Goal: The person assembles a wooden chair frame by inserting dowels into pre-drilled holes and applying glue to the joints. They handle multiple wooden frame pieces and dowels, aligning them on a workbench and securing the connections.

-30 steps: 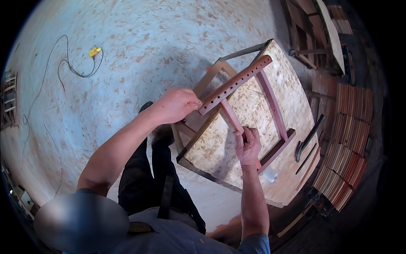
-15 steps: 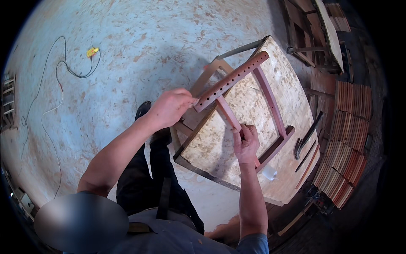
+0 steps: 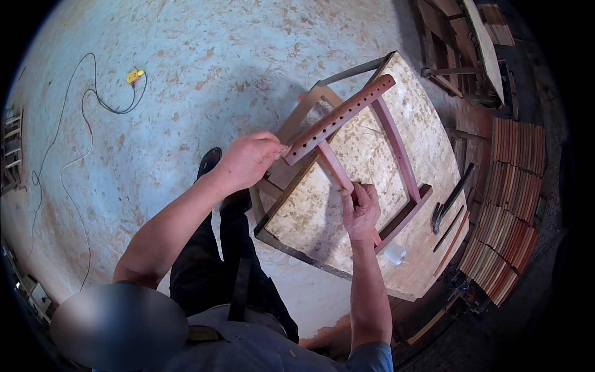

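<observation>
The left hand point(image 3: 248, 160) is closed around the end of the drilled bar point(image 3: 339, 118) of a reddish wooden frame point(image 3: 403, 155). The right hand point(image 3: 361, 211) pinches the frame's middle slat point(image 3: 333, 164) on the worktable point(image 3: 310, 217). A small clear bottle point(image 3: 395, 253) lies just right of it.

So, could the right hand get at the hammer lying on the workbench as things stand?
Probably yes. The hammer lies in the open on the workbench, just beyond the wooden frame from the right hand. Only the frame's low end rail lies between, though that hand now grips a frame rail.

A woodworking shop. Stacked wooden slats point(image 3: 511, 204) line one side, a hammer point(image 3: 451, 199) lies on the chipboard workbench point(image 3: 322, 211), and a power cord point(image 3: 74, 142) trails across the dusty concrete floor point(image 3: 204, 56).
</observation>
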A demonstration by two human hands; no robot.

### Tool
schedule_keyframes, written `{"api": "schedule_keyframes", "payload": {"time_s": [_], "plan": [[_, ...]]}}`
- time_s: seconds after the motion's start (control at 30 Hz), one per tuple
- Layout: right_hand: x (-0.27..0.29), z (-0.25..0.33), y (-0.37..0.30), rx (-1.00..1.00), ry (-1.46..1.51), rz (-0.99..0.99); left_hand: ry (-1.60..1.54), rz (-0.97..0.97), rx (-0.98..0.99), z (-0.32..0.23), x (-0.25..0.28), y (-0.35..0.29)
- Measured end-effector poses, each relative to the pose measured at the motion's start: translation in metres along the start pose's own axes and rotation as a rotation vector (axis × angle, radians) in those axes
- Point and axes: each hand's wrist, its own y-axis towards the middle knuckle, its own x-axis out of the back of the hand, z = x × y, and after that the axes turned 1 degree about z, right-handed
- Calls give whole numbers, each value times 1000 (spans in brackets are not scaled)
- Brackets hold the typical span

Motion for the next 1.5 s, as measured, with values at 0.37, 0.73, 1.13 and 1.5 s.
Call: {"api": "schedule_keyframes", "payload": {"time_s": [0.37,0.73,1.13,1.5], "plan": [[2,2,0,15,3,-6,-32,-53,3,0,-6,-3],[3,4,1,-5,-6,-1,1,-155,18,-2,-16,-10],[3,2,1,7,-6,-7,-41,-201,32,-6,-21,-11],[5,4,1,11,46,-22,29,-277,116,-21,-30,-15]]}}
